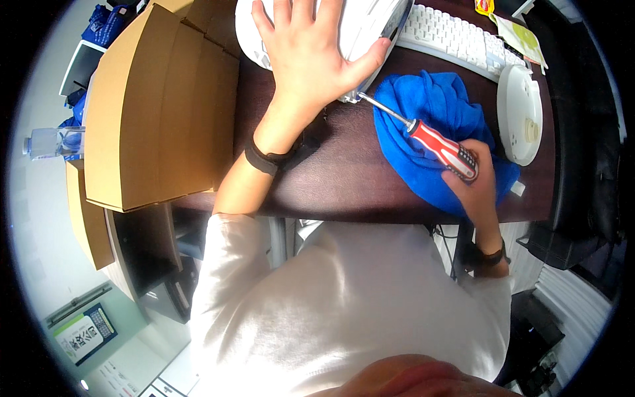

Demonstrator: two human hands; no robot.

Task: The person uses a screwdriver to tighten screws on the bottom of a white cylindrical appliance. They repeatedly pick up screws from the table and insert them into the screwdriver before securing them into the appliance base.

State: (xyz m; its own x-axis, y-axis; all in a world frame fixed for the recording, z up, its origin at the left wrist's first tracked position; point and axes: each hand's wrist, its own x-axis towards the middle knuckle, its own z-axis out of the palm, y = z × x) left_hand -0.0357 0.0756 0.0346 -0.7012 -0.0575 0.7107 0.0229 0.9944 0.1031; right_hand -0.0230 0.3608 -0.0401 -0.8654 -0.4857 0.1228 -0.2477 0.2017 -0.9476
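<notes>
With fingers spread, my left hand (pixel 307 59) lies flat on a white plastic appliance (pixel 362 30) at the top of the view, whose full shape runs out of frame. My right hand (pixel 477 182) is wrapped round the red, white and black handle of a screwdriver (pixel 442 147). The screwdriver's shaft points up and left, and its tip is at the appliance's lower edge, just right of my left wrist. Whether the tip sits in a screw is too small to tell. A crumpled blue cloth (pixel 433 99) lies beneath the screwdriver and my right hand.
A white keyboard (pixel 456 40) stands at the back right. Near the right edge of the dark brown table (pixel 317 178) lies a round white cover (pixel 512 112). A large open cardboard box (pixel 165 112) borders the left side, with a plastic bottle (pixel 53 143) beyond it.
</notes>
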